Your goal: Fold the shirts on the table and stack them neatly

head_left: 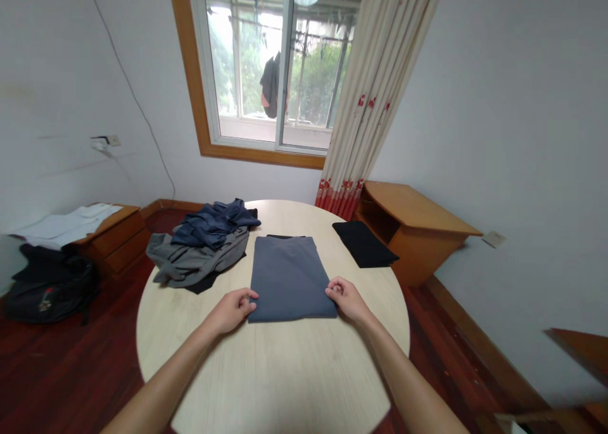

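A blue-grey garment, folded into a flat rectangle, lies in the middle of the round table. My left hand pinches its left edge near the front corner, thumb and fingertips close together. At the right edge, near the other front corner, my right hand has its fingers curled on the cloth. Something dark peeks out behind the garment's far edge. A folded black garment rests at the table's back right.
A loose heap holds a navy garment over a grey garment at the table's left. Beyond the table stand a wooden desk at right, a curtain, and a drawer cabinet with a black bag at left.
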`<state>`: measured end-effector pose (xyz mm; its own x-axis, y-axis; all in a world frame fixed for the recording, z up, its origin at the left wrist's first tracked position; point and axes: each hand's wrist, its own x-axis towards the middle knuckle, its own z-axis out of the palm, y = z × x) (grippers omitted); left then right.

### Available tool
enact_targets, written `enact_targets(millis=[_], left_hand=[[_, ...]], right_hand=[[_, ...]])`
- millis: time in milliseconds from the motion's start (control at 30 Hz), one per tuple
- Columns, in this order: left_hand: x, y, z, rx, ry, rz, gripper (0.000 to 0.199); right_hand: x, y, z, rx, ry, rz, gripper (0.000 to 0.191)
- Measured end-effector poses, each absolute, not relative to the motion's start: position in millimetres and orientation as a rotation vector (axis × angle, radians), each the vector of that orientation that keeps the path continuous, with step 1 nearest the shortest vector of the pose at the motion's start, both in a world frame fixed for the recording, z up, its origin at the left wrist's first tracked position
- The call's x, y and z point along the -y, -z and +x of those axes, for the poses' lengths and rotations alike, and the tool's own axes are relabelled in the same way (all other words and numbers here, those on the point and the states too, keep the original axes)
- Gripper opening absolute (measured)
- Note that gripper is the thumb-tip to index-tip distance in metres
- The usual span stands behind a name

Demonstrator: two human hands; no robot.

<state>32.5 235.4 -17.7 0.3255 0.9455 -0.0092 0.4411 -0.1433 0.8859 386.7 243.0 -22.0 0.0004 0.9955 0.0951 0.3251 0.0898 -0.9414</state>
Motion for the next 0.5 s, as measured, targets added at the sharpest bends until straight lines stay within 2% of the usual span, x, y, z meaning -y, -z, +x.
enact_targets(millis=[200, 500], left_hand=[[-222, 11, 37, -1.221, -0.748, 1.745, 0.041], [-202, 17, 40, -1.259, -0.940, 1.890, 0.040]], right_hand=[[-224, 31, 390, 1.461, -0.944, -1.464, 0.025], [-220, 31, 386, 1.406, -0.892, -1.497, 0.028]])
